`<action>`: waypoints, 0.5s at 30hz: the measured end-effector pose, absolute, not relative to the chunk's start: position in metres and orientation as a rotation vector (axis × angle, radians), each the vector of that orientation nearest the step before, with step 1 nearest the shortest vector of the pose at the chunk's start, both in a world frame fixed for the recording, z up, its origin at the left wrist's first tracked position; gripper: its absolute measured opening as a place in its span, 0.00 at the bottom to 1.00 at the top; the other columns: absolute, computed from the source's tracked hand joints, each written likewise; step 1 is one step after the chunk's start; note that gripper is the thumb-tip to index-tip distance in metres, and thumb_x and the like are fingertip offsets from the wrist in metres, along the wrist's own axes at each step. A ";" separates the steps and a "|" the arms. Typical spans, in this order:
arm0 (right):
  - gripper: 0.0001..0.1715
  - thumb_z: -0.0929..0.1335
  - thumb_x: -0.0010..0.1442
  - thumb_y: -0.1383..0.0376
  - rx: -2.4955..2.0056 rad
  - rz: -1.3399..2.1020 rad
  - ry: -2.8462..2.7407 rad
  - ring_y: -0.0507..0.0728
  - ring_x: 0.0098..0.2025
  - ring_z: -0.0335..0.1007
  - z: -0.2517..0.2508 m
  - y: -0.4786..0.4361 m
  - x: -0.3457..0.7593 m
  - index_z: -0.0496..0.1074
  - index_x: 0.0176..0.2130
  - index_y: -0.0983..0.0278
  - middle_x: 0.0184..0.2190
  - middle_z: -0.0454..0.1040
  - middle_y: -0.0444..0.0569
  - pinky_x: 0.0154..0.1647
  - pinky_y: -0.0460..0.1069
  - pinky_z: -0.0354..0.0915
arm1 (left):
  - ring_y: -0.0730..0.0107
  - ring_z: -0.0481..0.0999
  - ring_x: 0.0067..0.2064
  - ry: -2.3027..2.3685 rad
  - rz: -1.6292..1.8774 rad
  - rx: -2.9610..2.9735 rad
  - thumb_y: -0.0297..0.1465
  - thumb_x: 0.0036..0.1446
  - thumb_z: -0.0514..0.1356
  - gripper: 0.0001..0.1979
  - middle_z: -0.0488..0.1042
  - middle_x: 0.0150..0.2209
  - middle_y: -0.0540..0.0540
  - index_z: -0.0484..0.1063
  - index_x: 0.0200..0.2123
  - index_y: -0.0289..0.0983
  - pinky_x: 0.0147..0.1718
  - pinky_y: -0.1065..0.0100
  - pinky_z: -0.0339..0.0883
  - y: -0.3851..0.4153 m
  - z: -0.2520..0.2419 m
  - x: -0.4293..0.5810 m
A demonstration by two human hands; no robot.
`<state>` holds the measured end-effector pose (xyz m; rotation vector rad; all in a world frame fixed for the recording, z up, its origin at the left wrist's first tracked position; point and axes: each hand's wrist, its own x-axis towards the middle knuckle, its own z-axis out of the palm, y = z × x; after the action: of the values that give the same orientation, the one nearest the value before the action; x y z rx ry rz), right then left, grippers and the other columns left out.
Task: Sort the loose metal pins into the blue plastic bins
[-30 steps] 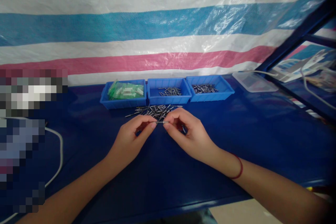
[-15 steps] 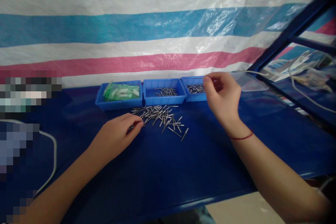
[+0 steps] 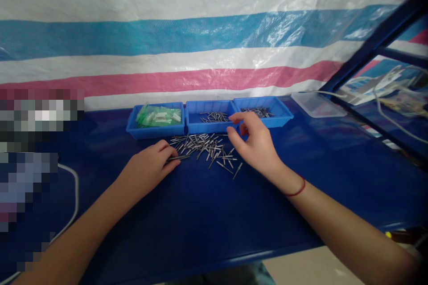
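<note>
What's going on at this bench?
A person is handling thin metal pins by hand. The left hand holds at least one pin at its fingertips; the right hand, thumb and forefinger apart, hovers by the pile of pins. Behind are three blue bins: the left one has green bags, the other two metal pins.

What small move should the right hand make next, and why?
Perhaps bring the right hand to the metal pin held by the left hand: the pin's end sticks out toward the right hand, which is open with nothing visible in its grasp.
</note>
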<state>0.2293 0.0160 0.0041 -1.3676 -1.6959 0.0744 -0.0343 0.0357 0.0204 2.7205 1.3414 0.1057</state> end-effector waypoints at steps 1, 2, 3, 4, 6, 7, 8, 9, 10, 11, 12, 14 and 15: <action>0.11 0.65 0.57 0.68 -1.346 0.111 -1.726 0.54 0.30 0.63 0.004 0.013 0.225 0.68 0.43 0.63 0.36 0.70 0.50 0.35 0.51 0.64 | 0.65 0.75 0.38 1.334 0.100 2.735 0.36 0.62 0.53 0.11 0.72 0.40 0.46 0.73 0.39 0.38 0.38 0.68 0.67 0.036 0.020 -0.033; 0.11 0.65 0.57 0.68 -1.327 0.147 -1.754 0.54 0.31 0.64 0.004 0.010 0.221 0.68 0.43 0.63 0.36 0.70 0.50 0.35 0.51 0.64 | 0.65 0.75 0.38 1.327 0.095 2.751 0.35 0.63 0.53 0.11 0.72 0.39 0.45 0.73 0.39 0.38 0.38 0.68 0.67 0.036 0.020 -0.032; 0.11 0.65 0.58 0.68 -1.310 0.182 -1.780 0.54 0.32 0.65 0.004 0.007 0.217 0.68 0.43 0.63 0.37 0.71 0.50 0.35 0.51 0.64 | 0.66 0.75 0.39 1.318 0.090 2.767 0.35 0.63 0.53 0.11 0.72 0.39 0.45 0.73 0.39 0.37 0.38 0.68 0.67 0.036 0.019 -0.031; 0.10 0.65 0.58 0.69 -1.297 0.213 -1.802 0.55 0.33 0.66 0.003 0.005 0.215 0.68 0.42 0.63 0.38 0.71 0.51 0.35 0.50 0.64 | 0.66 0.74 0.39 1.310 0.091 2.780 0.34 0.63 0.52 0.11 0.72 0.39 0.45 0.73 0.39 0.37 0.38 0.69 0.67 0.036 0.018 -0.030; 0.10 0.65 0.58 0.69 -1.276 0.266 -1.837 0.55 0.35 0.67 0.002 0.002 0.210 0.68 0.42 0.63 0.38 0.71 0.51 0.36 0.50 0.65 | 0.66 0.74 0.39 1.287 0.107 2.792 0.34 0.64 0.52 0.11 0.73 0.39 0.45 0.73 0.40 0.38 0.37 0.69 0.67 0.036 0.016 -0.028; 0.09 0.65 0.58 0.69 -1.266 0.290 -1.853 0.55 0.36 0.68 0.001 0.001 0.209 0.68 0.41 0.63 0.38 0.72 0.51 0.37 0.50 0.65 | 0.65 0.74 0.39 1.271 0.126 2.790 0.34 0.64 0.51 0.12 0.73 0.39 0.45 0.73 0.40 0.37 0.37 0.68 0.67 0.036 0.014 -0.027; 0.09 0.65 0.58 0.69 -1.256 0.313 -1.867 0.55 0.36 0.68 0.001 0.001 0.208 0.68 0.41 0.63 0.37 0.72 0.51 0.38 0.50 0.65 | 0.65 0.74 0.39 1.256 0.156 2.781 0.34 0.64 0.51 0.12 0.73 0.39 0.45 0.73 0.40 0.37 0.38 0.68 0.67 0.036 0.013 -0.027; 0.08 0.65 0.58 0.69 -1.245 0.335 -1.879 0.56 0.37 0.69 0.000 0.001 0.207 0.69 0.40 0.63 0.37 0.72 0.51 0.38 0.50 0.65 | 0.65 0.74 0.40 1.243 0.197 2.769 0.34 0.64 0.51 0.12 0.74 0.39 0.45 0.73 0.40 0.37 0.39 0.67 0.67 0.036 0.012 -0.026; 0.07 0.64 0.59 0.69 -1.237 0.355 -1.891 0.56 0.37 0.69 -0.001 0.000 0.206 0.69 0.40 0.63 0.36 0.72 0.50 0.39 0.51 0.66 | 0.65 0.74 0.40 1.235 0.247 2.751 0.34 0.64 0.51 0.13 0.74 0.40 0.44 0.74 0.41 0.37 0.41 0.67 0.67 0.036 0.011 -0.026; 0.07 0.64 0.59 0.70 -1.231 0.373 -1.902 0.56 0.38 0.69 -0.001 0.000 0.206 0.70 0.39 0.63 0.36 0.73 0.50 0.40 0.51 0.66 | 0.65 0.74 0.41 1.228 0.306 2.726 0.34 0.64 0.51 0.13 0.74 0.40 0.45 0.74 0.41 0.38 0.42 0.67 0.67 0.035 0.010 -0.025; 0.07 0.65 0.59 0.70 -1.228 0.390 -1.913 0.56 0.38 0.70 -0.002 0.000 0.205 0.70 0.38 0.63 0.36 0.73 0.50 0.40 0.51 0.66 | 0.65 0.74 0.41 1.223 0.366 2.691 0.35 0.64 0.51 0.13 0.74 0.41 0.45 0.74 0.42 0.38 0.42 0.67 0.66 0.035 0.010 -0.025; 0.07 0.65 0.58 0.71 -1.211 0.416 -1.927 0.56 0.39 0.70 -0.002 -0.001 0.204 0.71 0.38 0.63 0.36 0.73 0.50 0.41 0.51 0.66 | 0.66 0.75 0.40 1.212 0.469 2.589 0.36 0.63 0.51 0.14 0.75 0.41 0.45 0.74 0.42 0.39 0.41 0.68 0.66 0.034 0.012 -0.023; 0.07 0.65 0.58 0.71 -1.189 0.427 -1.931 0.56 0.39 0.70 -0.002 -0.002 0.202 0.72 0.38 0.63 0.36 0.74 0.50 0.42 0.52 0.66 | 0.67 0.75 0.39 1.205 0.511 2.527 0.37 0.63 0.52 0.14 0.75 0.41 0.46 0.75 0.42 0.40 0.40 0.68 0.67 0.033 0.014 -0.022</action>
<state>0.2022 -0.0019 -0.0018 -1.1887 -1.9308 0.4272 -0.0216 0.0327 0.0140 2.5271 1.2054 0.5107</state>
